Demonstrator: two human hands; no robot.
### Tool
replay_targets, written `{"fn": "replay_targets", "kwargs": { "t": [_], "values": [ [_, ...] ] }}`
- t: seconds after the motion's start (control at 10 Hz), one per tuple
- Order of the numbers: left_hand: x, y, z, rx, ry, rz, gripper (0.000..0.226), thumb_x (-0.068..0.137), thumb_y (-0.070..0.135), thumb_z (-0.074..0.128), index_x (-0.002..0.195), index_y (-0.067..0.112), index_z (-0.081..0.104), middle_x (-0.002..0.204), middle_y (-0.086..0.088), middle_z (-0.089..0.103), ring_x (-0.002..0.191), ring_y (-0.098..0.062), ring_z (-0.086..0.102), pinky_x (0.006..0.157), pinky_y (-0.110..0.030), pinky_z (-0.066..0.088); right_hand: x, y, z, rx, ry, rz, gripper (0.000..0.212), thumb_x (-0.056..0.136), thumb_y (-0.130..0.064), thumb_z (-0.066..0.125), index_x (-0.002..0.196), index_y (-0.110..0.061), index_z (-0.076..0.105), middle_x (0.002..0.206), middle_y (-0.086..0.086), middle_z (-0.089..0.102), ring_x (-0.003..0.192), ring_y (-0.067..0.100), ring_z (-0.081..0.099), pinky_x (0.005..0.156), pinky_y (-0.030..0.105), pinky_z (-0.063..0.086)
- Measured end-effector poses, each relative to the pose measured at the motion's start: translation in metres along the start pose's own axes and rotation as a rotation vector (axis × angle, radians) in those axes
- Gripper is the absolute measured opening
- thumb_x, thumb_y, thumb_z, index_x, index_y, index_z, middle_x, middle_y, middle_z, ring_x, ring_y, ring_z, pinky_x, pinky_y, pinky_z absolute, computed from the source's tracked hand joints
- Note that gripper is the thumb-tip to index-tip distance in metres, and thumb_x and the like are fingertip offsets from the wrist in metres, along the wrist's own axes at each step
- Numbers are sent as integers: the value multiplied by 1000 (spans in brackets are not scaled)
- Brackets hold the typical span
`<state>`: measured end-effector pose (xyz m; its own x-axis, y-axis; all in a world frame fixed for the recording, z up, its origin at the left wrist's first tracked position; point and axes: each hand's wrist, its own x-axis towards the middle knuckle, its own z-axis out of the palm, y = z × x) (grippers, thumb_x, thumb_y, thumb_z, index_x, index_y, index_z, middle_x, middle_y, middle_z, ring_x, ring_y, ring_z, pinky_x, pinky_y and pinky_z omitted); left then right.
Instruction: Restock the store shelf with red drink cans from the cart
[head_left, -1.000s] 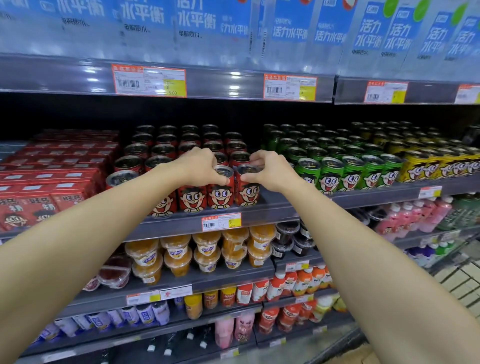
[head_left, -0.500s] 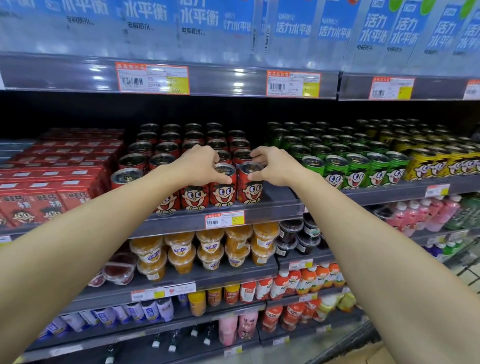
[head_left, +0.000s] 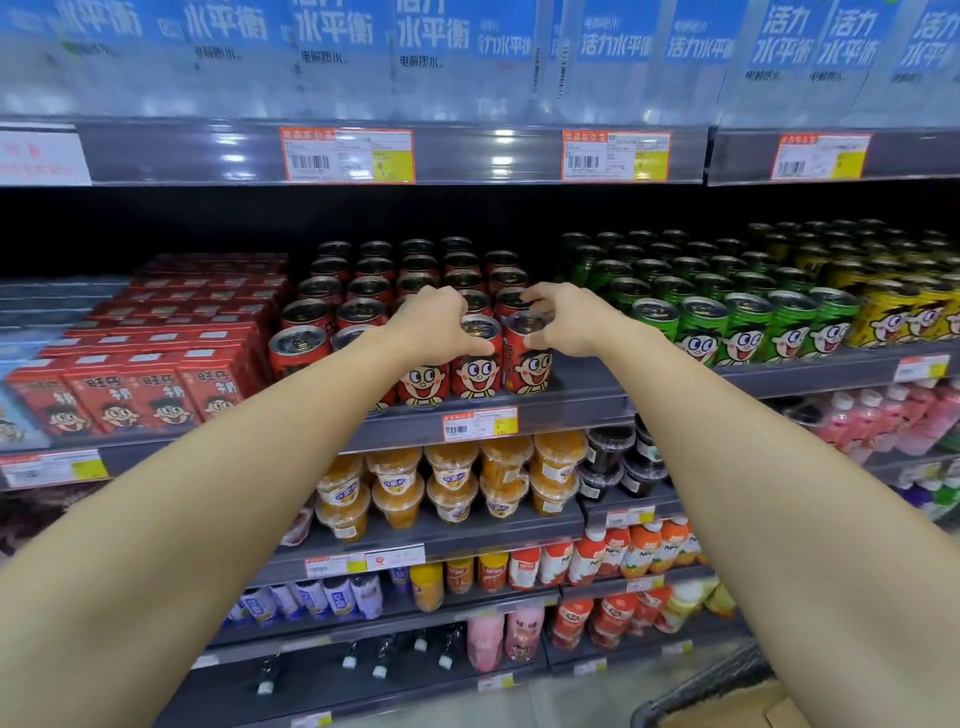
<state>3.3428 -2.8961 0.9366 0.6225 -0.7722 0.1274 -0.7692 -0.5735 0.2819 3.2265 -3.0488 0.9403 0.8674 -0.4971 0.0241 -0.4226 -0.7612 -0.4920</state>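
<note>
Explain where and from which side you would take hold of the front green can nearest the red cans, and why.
Grip the green can around its upper side wall, coming from the front of the shelf. It stands upright at the shelf edge, so its front is open, while red cans stand to its left and green neighbours crowd its right and back. A top-down pinch at the rim would probably also work.

Both arms extended forward, far; left hand (head_left: 434, 325) and right hand (head_left: 569, 322) side by side, fingers curled downward, thumbs facing inward.
</note>
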Motion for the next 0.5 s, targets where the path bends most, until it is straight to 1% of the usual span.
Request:
{"fn": "replay_targets", "kwargs": {
  "t": [0.1, 0.2, 0.3, 0.4, 0.5],
  "values": [
    [-10, 7, 9, 97, 41, 44, 72, 91, 51, 58, 143, 5, 39, 141, -16, 49, 128, -32, 47, 102, -43, 45, -4, -7, 0, -50, -13, 19, 76, 88, -23, 73, 154, -20, 34, 148, 10, 50, 131, 28, 51, 106, 38, 46],
    [-15, 7, 20, 206, 66, 85, 69, 94, 49, 52, 145, 5, 34, 142, -16, 48, 128, -32, 47, 103, -45, 42, -11, -16, 5, -133, 3, 18, 72, 92, -37, 67, 152, -17, 35, 148, 14, 48, 132, 32, 49, 106, 42, 44],
    [-21, 2, 21, 240, 48, 62, 67, 97, 45, 48, 148, 7, 29, 150, -13, 39, 137, -30, 38, 110, -48, 35, -16, -26, 17, -271, 87, -38, 66, 95, -48, 57, 148, -13, 39, 149, 17, 45, 140, 33, 38, 114, 47, 34],
    [-30, -8, 22, 289, 86, 43, 66, 97, 40, 49, 149, 7, 26, 153, -14, 32, 141, -30, 31, 112, -49, 30, -18, -36, 29, -350, 172, -148, 58, 94, -53, 53, 135, -11, 52, 139, 13, 53, 132, 31, 44, 109, 48, 37],
    [-41, -18, 19, 291, 112, 43, 65, 96, 43, 48, 147, 7, 29, 152, -14, 34, 141, -30, 31, 112, -50, 29, -22, -48, 40, -404, 164, -181, 59, 94, -55, 50, 133, -11, 53, 137, 13, 54, 131, 31, 44, 108, 47, 37]
  ]
}}
